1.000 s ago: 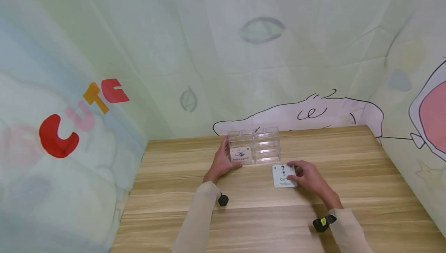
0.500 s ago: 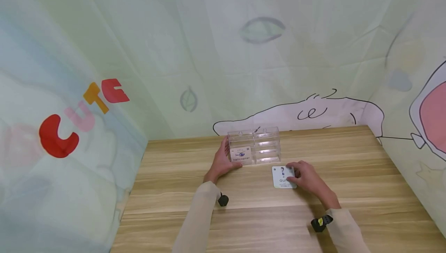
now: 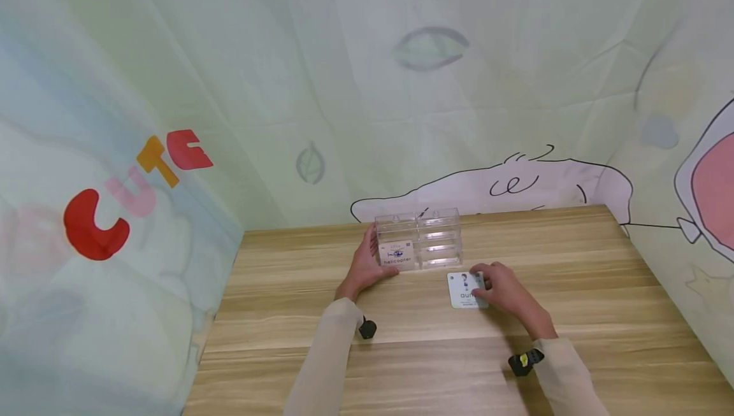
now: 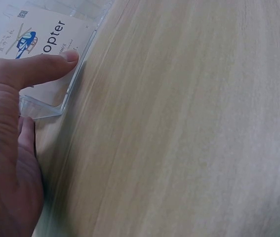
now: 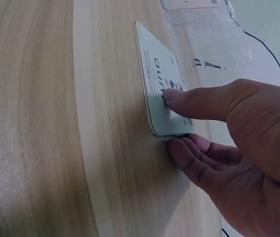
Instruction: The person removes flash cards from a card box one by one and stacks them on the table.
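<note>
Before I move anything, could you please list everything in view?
Wood-grain table: one, light brown, bottom of the head view.
Printed fabric backdrop: count unclear, pale green-blue, behind the table.
Large printed C, U, T, E letters: four, red, pink, orange, backdrop's left.
Clear plastic two-column box: one, colourless, near the table's back edge.
Square "helicopter" card: one showing, white, in the box's lower left.
Square card stack, lettering partly covered: one, pale, front-right of the box.
Wrist devices: two, black, one per wrist.
Sleeves: two, beige, forearms.
Left hand: one, bare, fingers around the box's left side.
Right hand: one, bare, fingers on the stack.
</note>
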A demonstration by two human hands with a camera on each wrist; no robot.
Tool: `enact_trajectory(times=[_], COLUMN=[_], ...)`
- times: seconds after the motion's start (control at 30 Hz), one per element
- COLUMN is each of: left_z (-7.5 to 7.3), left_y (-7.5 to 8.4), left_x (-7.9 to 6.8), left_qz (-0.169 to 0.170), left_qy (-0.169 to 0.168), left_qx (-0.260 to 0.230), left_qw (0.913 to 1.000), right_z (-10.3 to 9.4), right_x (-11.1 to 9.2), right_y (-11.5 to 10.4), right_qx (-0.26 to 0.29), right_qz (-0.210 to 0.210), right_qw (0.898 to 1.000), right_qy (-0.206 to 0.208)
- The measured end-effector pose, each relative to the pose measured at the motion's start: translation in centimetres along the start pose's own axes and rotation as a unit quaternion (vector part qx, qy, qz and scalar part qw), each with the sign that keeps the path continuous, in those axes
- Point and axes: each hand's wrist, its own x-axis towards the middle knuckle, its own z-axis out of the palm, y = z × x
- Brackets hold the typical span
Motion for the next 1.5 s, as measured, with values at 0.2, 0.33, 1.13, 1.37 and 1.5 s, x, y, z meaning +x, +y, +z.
enact_trajectory(times=[0.2, 0.33, 1.13, 1.37, 1.5], left_z=[-0.1, -0.1, -0.3, -0.3, -0.1], left_y=[0.0, 0.0, 0.4, 0.3, 0.4], left_x=[0.0, 0.0, -0.3, -0.3, -0.3], left_qz=[-0.002, -0.006, 0.005, -0.003, -0.004], left_qy=[-0.001, -0.001, 0.006, 0.003, 0.002], left_qx=[0.0, -0.001, -0.009, -0.003, 0.005], left_qw=[1.0, 1.0, 0.9999, 1.0, 1.0], right_z=[-0.1, -0.2, -2.3, -0.9, 0.1], right_x=[-0.1, -0.1, 1.1, 2.7, 3.4], right_y=[-0.3, -0.4, -3.2, -4.4, -5.2], right_qx=[-0.015, -0.019, -0.01, 0.026, 0.048], right_qz=[0.0, -0.003, -0.097, -0.165, -0.175], right_qw=[1.0, 1.0, 0.995, 0.985, 0.982], right_qy=[0.0, -0.002, 0.026, 0.052, 0.054])
